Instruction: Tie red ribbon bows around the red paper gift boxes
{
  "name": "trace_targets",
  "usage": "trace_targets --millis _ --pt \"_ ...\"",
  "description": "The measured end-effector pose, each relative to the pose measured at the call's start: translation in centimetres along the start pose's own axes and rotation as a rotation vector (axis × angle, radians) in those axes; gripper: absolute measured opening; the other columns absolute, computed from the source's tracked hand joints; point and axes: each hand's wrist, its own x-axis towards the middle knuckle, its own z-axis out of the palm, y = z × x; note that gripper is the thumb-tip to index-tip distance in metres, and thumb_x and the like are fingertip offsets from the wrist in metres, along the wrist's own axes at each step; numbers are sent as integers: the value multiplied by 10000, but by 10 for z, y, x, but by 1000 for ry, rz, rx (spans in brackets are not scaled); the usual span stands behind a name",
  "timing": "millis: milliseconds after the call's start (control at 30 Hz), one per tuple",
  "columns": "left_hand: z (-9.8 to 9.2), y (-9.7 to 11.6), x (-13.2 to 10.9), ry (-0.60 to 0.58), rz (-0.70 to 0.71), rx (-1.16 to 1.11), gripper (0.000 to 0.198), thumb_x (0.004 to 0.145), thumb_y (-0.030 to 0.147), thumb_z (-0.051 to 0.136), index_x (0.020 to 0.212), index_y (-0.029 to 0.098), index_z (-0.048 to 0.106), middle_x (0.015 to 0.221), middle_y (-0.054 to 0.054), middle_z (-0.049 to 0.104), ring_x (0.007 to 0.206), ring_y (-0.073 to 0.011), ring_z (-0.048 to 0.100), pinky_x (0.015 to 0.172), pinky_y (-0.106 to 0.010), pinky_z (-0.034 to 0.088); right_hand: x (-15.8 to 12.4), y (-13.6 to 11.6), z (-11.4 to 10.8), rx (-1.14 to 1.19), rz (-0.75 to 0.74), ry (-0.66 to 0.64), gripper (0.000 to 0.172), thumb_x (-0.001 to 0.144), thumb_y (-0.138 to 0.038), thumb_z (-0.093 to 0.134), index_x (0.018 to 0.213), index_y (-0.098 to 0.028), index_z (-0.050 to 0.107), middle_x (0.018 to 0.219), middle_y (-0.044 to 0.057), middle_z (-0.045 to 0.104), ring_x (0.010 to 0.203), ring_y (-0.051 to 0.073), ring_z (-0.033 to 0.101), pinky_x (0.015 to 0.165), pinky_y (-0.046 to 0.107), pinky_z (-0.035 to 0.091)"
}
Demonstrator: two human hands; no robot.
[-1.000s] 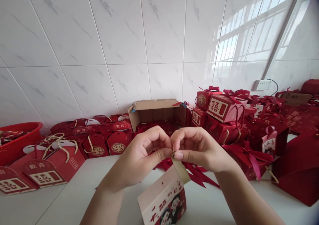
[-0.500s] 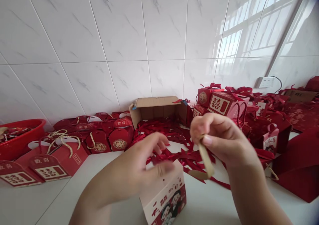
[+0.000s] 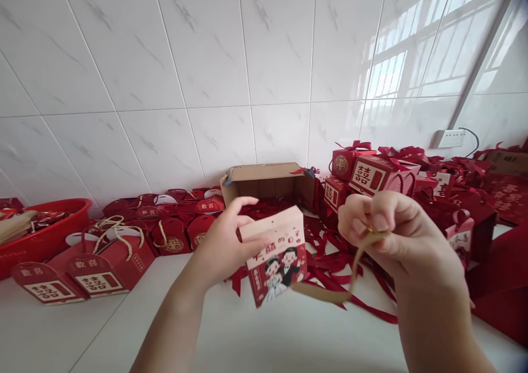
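Note:
My left hand (image 3: 225,246) grips a small paper gift box (image 3: 275,263) by its upper left side, thumb across the front. The box is cream on top and red below, with a printed cartoon couple, and it is held tilted above the table. My right hand (image 3: 391,232) pinches the end of a gold ribbon (image 3: 324,294) between thumb and fingers. From there the ribbon curves down and left, its lower end close to the box's bottom right corner; whether they touch I cannot tell.
Behind the hands, an open cardboard carton (image 3: 266,174) spills red ribbons (image 3: 330,260) onto the white table (image 3: 181,340). Red gift boxes (image 3: 101,276) line the left beside a red basin (image 3: 49,224). Stacked boxes with bows (image 3: 371,175) crowd the right, below a wall socket (image 3: 449,138).
My left hand has closed on the gift box and lifted it up off the table. My right hand has moved slightly right with the gold ribbon, which now hangs in a wider curve.

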Motion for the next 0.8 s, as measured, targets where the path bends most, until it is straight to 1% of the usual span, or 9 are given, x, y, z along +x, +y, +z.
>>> trace_targets --millis 133,233,300,367,467,567,633,733,800 --pt "5 7 3 274 116 -305 736 665 301 779 1308 246 425 875 -44 707 746 -217 696 609 -306 566 8 13 0 -74 -22 8 136 781 -151 724 801 -283 693 737 -14 596 706 120 550 601 241 471" --pt "15 9 3 373 210 -507 737 662 297 791 1314 264 449 908 -44 710 800 -220 700 650 -318 587 14 26 3 -169 -80 114 153 753 -140 744 772 -286 702 907 -1 621 933 147 575 764 270 500" --pt "21 8 3 407 239 -570 648 674 301 788 1261 252 520 932 -51 711 817 -216 698 680 -310 588 16 34 8 -236 -109 182 146 728 -146 765 742 -277 703 1123 -4 604 1184 173 492 977 308 432" --pt "27 7 1 422 242 -578 503 686 313 785 1146 225 600 903 -48 712 803 -200 692 684 -282 576 18 39 14 -274 -90 186 127 729 -158 765 726 -266 699 1290 -14 547 1325 199 383 1094 351 331" --pt "32 8 -2 392 253 -532 335 709 338 771 986 215 627 819 -17 690 717 -152 657 620 -226 533 17 42 24 -299 -38 144 99 755 -175 744 734 -256 692 1324 8 542 1317 228 414 1034 384 408" --pt "35 13 -7 369 301 -443 259 746 381 730 897 213 603 771 3 643 631 -119 600 559 -209 479 15 42 30 -400 -112 180 93 766 -171 733 747 -252 691 1166 42 632 1309 234 422 940 352 478" --pt "37 16 -9 403 365 -368 231 774 390 697 862 206 587 881 -22 646 716 -135 614 622 -225 484 14 43 33 -475 -172 204 94 769 -169 729 740 -248 689 1069 53 659 1304 235 421 918 338 487" --pt "38 17 -12 408 420 -343 207 815 384 649 859 206 553 1041 -49 637 859 -164 617 733 -255 491 14 45 35 -514 -195 207 84 767 -182 734 739 -243 683 1014 55 649 1207 231 505 874 330 506" --pt "38 16 -13 367 383 -339 211 833 394 625 868 215 520 856 -13 632 706 -136 587 633 -235 475 14 46 36 -507 -177 206 72 766 -199 736 750 -244 682 990 56 636 1141 225 542 822 321 525"
